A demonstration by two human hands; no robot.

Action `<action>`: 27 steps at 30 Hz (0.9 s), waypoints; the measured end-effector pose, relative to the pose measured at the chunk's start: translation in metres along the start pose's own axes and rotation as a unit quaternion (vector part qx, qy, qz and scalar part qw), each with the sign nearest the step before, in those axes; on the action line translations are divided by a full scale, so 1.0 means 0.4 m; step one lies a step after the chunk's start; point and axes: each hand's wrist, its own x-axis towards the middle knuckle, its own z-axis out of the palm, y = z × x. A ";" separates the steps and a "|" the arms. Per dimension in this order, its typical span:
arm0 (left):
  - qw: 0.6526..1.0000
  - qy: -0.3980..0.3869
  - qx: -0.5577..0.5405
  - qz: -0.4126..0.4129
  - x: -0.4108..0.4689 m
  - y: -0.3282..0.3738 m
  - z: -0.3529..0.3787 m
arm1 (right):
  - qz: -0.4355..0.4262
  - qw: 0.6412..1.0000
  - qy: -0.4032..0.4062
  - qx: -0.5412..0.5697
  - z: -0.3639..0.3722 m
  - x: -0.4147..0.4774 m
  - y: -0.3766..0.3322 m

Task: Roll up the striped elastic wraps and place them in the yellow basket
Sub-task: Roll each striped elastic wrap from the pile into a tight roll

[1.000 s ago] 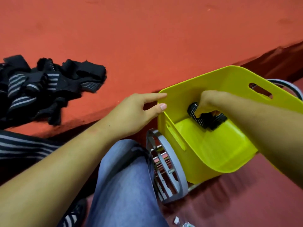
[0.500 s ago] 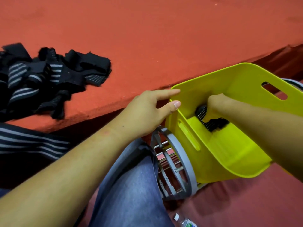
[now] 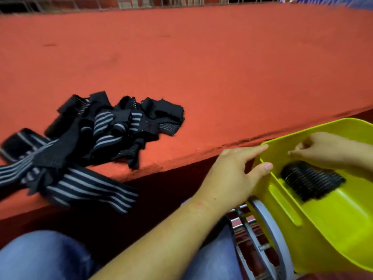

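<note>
Head view: the left hand (image 3: 236, 174) extends right to the yellow basket (image 3: 323, 229). Its grip is wide, with index finger and thumb straight against the rim at the basket's left corner. The right hand (image 3: 319, 150) hovers inside the basket, grip loosely curled and holding nothing, just above the rolled wrap (image 3: 310, 180) on the basket's floor. Unrolled striped wraps (image 3: 113, 128) are heaped at left on the red counter (image 3: 201, 67), one band draped over its near edge. A broad stretch of counter separates heap and basket.

My left hand (image 3: 232, 174) lies against the near corner of the yellow plastic basket (image 3: 323, 229), fingers straight, thumb inside the rim. My right hand (image 3: 327, 150) hovers inside the basket, loosely curled, just above one rolled black striped elastic wrap (image 3: 310, 180). A heap of unrolled black-and-grey striped wraps (image 3: 105, 134) lies on the red ledge (image 3: 201, 67).
</note>
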 end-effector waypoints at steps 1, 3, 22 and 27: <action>1.000 0.004 0.004 0.003 -0.008 -0.002 -0.008 | -0.015 0.999 0.010 0.043 -0.010 -0.026 -0.014; 1.000 0.014 0.018 0.013 -0.027 -0.013 -0.044 | -0.060 0.989 0.038 0.129 -0.024 -0.077 -0.053; 0.923 0.298 0.203 -0.137 -0.358 -0.364 -0.508 | -0.289 0.808 -0.134 0.495 0.279 -0.298 -0.630; 0.892 0.310 0.244 -0.222 -0.395 -0.468 -0.584 | -0.236 0.727 -0.216 0.607 0.447 -0.285 -0.758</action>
